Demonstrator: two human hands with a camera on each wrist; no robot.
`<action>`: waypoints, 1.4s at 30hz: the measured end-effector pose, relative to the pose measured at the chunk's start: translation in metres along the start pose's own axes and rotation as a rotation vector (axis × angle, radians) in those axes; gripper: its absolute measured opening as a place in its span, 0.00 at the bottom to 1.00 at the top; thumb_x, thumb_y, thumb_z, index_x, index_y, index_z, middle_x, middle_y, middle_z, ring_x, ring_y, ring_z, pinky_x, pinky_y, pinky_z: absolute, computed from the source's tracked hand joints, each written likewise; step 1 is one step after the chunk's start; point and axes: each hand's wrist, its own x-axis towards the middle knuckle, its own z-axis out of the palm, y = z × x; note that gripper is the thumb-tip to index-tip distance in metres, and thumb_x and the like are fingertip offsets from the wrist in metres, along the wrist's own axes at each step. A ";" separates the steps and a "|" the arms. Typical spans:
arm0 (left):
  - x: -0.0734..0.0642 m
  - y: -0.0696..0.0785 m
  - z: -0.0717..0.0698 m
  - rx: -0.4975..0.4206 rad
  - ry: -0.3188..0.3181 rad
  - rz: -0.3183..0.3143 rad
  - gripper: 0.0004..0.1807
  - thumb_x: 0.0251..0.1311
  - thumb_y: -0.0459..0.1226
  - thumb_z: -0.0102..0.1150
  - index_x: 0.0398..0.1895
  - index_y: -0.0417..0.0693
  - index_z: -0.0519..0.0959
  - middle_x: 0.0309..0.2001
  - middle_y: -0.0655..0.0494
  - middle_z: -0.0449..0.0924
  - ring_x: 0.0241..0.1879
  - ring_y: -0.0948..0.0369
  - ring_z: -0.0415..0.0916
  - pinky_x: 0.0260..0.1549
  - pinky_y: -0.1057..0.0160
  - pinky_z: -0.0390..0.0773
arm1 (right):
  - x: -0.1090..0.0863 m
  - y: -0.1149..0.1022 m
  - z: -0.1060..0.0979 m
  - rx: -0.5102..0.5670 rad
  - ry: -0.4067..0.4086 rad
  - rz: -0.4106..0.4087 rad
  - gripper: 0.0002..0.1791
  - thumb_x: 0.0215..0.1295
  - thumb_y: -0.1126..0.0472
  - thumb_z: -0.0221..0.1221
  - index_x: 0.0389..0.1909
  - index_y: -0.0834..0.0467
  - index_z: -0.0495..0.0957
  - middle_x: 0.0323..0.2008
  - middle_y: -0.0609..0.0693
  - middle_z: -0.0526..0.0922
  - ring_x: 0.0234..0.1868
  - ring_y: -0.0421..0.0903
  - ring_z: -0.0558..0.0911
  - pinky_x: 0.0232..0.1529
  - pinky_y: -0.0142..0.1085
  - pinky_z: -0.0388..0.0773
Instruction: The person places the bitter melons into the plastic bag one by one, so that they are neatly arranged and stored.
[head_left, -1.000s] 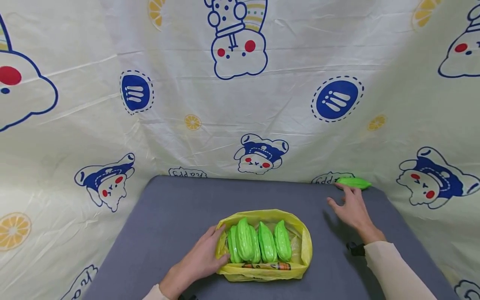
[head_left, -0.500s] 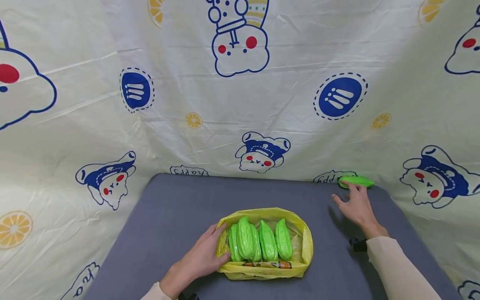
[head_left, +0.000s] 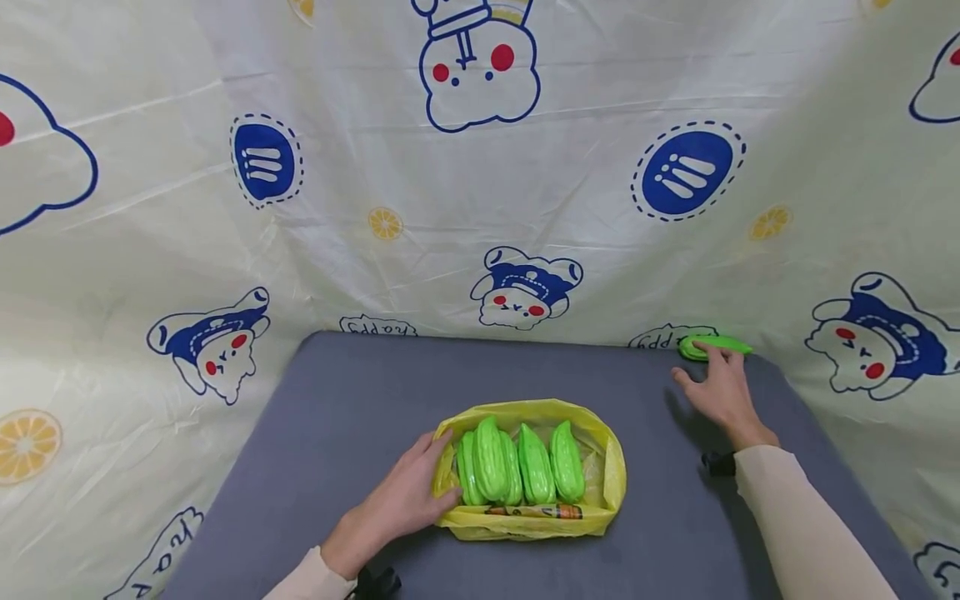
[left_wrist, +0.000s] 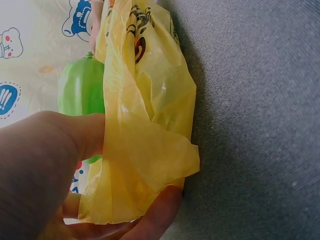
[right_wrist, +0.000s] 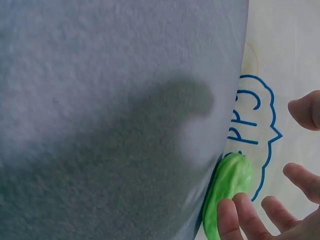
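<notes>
A yellow plastic bag (head_left: 611, 479) stands with its mouth spread wide, and several glossy, ridged green bitter melons (head_left: 491, 460) lie side by side inside. My left hand (head_left: 405, 492) grips the bag's left side; in the left wrist view the thumb goes inside the rim and the fingers (left_wrist: 162, 212) stay outside. At the far right edge of the table lies another green bitter melon (right_wrist: 227, 180). My right hand (head_left: 722, 392) reaches over it, fingertips overlapping it in view, thumb well apart from the fingers. Whether those fingertips press on it, I cannot tell.
The table (head_left: 360, 400) has a dark grey cloth surface. A pale patterned sheet (head_left: 427, 183) with cartoon bears and orange slices hangs behind and along both sides. The lone melon lies where the table's back edge meets this sheet.
My right hand has shifted slightly right, its fingertips moving further over the lone melon. The left hand keeps its grip on the bag. The head view has tilted down a little.
</notes>
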 end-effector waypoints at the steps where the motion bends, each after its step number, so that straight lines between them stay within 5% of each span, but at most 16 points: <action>1: 0.001 -0.001 -0.001 0.001 0.002 -0.002 0.49 0.73 0.42 0.77 0.91 0.34 0.65 0.86 0.28 0.69 0.83 0.32 0.73 0.76 0.30 0.80 | 0.003 0.000 -0.001 -0.001 -0.003 0.007 0.47 0.90 0.47 0.61 0.93 0.68 0.54 0.86 0.86 0.46 0.80 0.90 0.60 0.73 0.85 0.65; 9: 0.007 -0.002 -0.004 0.012 0.013 0.007 0.49 0.73 0.42 0.77 0.91 0.35 0.65 0.85 0.31 0.70 0.82 0.34 0.75 0.76 0.32 0.81 | 0.020 0.009 -0.010 0.014 -0.018 0.078 0.48 0.90 0.44 0.57 0.95 0.65 0.50 0.90 0.83 0.37 0.82 0.96 0.48 0.71 0.89 0.57; 26: 0.002 -0.003 -0.002 -0.005 0.001 -0.018 0.50 0.72 0.44 0.77 0.91 0.36 0.66 0.85 0.33 0.71 0.82 0.36 0.76 0.76 0.32 0.81 | 0.042 0.037 -0.002 -0.007 -0.089 0.110 0.53 0.88 0.40 0.56 0.96 0.63 0.44 0.90 0.83 0.27 0.79 1.01 0.42 0.65 0.92 0.56; 42: 0.001 -0.005 -0.001 -0.002 -0.004 -0.011 0.49 0.73 0.45 0.77 0.91 0.37 0.66 0.84 0.32 0.71 0.81 0.35 0.76 0.75 0.31 0.82 | 0.051 0.039 0.000 -0.053 -0.091 0.116 0.51 0.86 0.41 0.58 0.96 0.60 0.47 0.87 0.86 0.33 0.76 1.00 0.47 0.65 0.90 0.58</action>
